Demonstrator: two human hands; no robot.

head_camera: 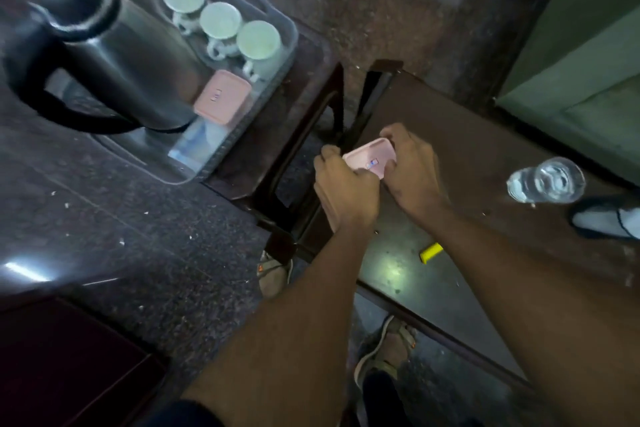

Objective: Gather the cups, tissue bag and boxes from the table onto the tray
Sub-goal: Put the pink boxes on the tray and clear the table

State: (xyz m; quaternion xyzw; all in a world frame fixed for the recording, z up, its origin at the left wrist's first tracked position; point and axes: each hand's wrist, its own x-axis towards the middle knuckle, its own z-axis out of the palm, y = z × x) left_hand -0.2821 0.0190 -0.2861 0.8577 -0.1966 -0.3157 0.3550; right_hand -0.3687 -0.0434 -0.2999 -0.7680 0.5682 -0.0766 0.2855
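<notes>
Nearest the camera, both forearms reach forward to a pink box (370, 158), which sits between the left hand (344, 192) and the right hand (412, 172). Each hand is curled around one end of it, over the near corner of the brown table (485, 149). Whether the box rests on the table or is already lifted is hard to tell, because the hands cover its underside.

The likely trouble is the gap between this table and the darker stand beyond it. If the grip on the smooth ends slips during the carry, I judge the box would fall to the floor. A glass (550, 180) holding clear liquid stands to the right, well apart from the hands, and a wide swing of the right elbow could tip it.

Farther off, the clear tray (277, 28) already holds three pale cups (221, 19), a second pink box (223, 97) and a bluish tissue bag (194, 146). A large dark kettle (104, 45) crowds the tray's left side and hides part of it, so the free room there is uncertain. Blur softens everything at that distance.
</notes>
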